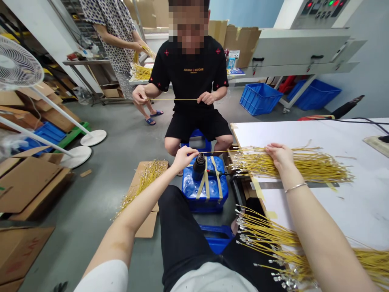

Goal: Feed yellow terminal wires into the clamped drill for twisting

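My left hand (184, 157) pinches one end of a thin yellow wire (219, 151), stretched sideways just over the nozzle of an upright heat gun (199, 165). The heat gun stands on a blue plastic stool (190, 190), held by strips of tape. At the wire's other end, my right hand (280, 155) has its fingers closed on it, low over a bundle of yellow wires (316, 167) with metal terminals on the white table. A second bundle of yellow wires (267, 229) lies under my right forearm, its terminal ends past the table edge.
Across from me a seated person (190, 77) holds a wire between both hands. More wires (142, 180) lie on cardboard on the floor at left. A white table (337, 215) is at right; a fan (18, 61) and cardboard boxes (28, 182) stand at left.
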Demonstrator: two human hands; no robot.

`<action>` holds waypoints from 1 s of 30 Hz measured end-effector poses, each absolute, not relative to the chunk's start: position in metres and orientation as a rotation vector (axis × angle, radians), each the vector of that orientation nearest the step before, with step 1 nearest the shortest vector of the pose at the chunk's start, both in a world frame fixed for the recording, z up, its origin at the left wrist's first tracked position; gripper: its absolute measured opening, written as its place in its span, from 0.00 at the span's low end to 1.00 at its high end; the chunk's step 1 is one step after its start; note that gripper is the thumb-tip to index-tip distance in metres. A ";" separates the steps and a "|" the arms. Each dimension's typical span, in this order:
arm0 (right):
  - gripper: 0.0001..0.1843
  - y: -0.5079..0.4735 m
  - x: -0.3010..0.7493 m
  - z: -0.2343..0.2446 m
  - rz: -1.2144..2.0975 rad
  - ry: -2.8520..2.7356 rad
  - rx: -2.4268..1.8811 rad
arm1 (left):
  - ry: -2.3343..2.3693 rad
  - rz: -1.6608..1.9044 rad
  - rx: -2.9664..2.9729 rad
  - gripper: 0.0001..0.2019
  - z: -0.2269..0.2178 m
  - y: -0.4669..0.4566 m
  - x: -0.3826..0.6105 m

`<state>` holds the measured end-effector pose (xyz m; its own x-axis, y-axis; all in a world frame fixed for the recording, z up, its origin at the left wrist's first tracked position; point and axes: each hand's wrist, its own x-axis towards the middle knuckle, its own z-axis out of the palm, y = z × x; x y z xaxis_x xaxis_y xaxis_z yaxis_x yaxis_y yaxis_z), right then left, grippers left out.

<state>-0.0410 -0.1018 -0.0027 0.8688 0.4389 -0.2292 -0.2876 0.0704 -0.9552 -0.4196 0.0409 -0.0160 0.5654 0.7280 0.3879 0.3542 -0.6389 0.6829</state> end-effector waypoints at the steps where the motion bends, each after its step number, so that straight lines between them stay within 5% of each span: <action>1: 0.17 -0.102 -0.041 -0.003 0.550 -0.135 -1.398 | 0.863 0.921 2.298 0.10 -0.017 0.040 -0.420; 30: 0.17 -0.111 -0.048 -0.002 0.542 -0.263 -1.371 | 0.910 1.109 2.456 0.11 -0.045 0.036 -0.421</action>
<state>-0.0475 -0.1108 -0.0024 0.8498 0.5104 -0.1319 -0.2118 0.1013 -0.9721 -0.4211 0.0359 -0.0445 0.5024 0.6550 0.5645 0.4264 -0.7556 0.4973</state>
